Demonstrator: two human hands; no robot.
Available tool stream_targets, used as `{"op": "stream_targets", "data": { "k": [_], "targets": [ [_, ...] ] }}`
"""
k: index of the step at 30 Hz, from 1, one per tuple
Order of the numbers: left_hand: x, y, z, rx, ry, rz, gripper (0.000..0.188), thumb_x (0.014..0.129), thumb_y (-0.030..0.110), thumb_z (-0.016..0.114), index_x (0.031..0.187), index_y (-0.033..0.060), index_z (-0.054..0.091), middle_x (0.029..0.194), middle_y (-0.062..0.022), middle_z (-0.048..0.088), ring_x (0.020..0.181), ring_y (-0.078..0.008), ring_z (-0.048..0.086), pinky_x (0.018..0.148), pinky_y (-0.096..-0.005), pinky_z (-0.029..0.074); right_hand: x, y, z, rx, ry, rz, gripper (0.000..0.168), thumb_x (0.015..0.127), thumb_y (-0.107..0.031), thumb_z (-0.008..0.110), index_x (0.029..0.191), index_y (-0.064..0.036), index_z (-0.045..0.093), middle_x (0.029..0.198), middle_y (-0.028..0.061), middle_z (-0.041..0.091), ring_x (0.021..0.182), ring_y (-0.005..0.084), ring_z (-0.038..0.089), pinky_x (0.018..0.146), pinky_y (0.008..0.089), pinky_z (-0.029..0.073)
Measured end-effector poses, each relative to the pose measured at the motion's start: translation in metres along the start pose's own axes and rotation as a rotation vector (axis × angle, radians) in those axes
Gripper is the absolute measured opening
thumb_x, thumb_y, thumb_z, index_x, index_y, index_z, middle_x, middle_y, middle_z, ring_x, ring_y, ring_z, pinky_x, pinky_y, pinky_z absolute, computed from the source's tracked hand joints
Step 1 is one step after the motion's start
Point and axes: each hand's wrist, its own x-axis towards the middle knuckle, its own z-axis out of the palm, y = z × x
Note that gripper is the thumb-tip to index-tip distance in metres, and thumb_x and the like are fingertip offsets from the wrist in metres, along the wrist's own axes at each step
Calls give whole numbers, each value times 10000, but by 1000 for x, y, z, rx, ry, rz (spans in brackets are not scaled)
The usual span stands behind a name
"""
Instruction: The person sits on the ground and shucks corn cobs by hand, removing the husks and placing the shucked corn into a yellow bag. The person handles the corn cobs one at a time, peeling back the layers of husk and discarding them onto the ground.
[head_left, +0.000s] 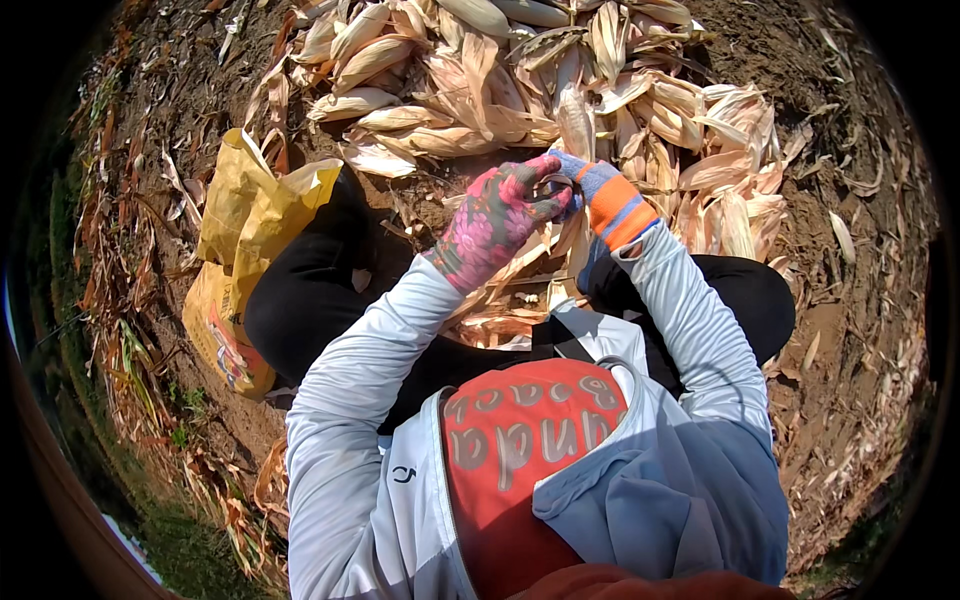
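My left hand (499, 217), in a grey and pink floral glove, has its fingers curled, with the tips meeting those of my right hand (604, 191). That one wears a blue and orange striped glove and is bent inward. What lies between the fingers is hidden. An ear of corn in dry husk (576, 124) lies just beyond the fingertips, at the near edge of a pile of husked-in corn ears (450, 82). Below the hands a pale dry husk (576, 244) hangs or lies, partly covered by the right glove.
A yellow printed sack (240, 217) stands open beside my left knee (300, 315). Loose husks (495, 326) lie between my bent legs. My right knee (754, 300) is near more husks on the right. Brown soil (825, 345) with dry leaf litter surrounds me.
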Motion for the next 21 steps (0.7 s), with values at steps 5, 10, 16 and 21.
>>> {"op": "stream_targets", "data": {
  "k": [5, 10, 16, 21],
  "targets": [
    [2, 7, -10, 310, -78, 283, 216, 759, 95, 598, 967, 44, 566, 886, -94, 586, 753, -155, 574, 684, -262, 460, -2, 7, -4, 50, 271, 111, 216, 824, -250, 515, 950, -98, 606, 498, 4, 457, 388, 103, 429, 350, 228, 328],
    [0, -6, -7, -190, 124, 169, 208, 795, 114, 562, 996, 63, 578, 856, -51, 580, 757, -134, 550, 636, -230, 433, -4, 6, -3, 122, 249, 156, 209, 761, -272, 587, 897, -113, 600, 541, 31, 517, 470, 121, 499, 420, 233, 377],
    [12, -9, -19, -853, 113, -464, 309, 816, 232, 574, 1051, 34, 547, 796, -51, 585, 564, -99, 519, 492, -194, 397, -1, 19, -9, -473, 316, -202, 218, 764, -300, 582, 866, -112, 620, 563, 28, 539, 494, 103, 504, 471, 227, 403],
    [14, -3, -11, -800, 211, -449, 274, 817, 241, 573, 991, 36, 520, 726, -24, 562, 548, -80, 511, 437, -181, 386, -10, 3, 8, 96, 367, -27, 204, 769, -231, 634, 731, -33, 598, 542, 30, 524, 401, 85, 468, 347, 194, 330]
  ]
}}
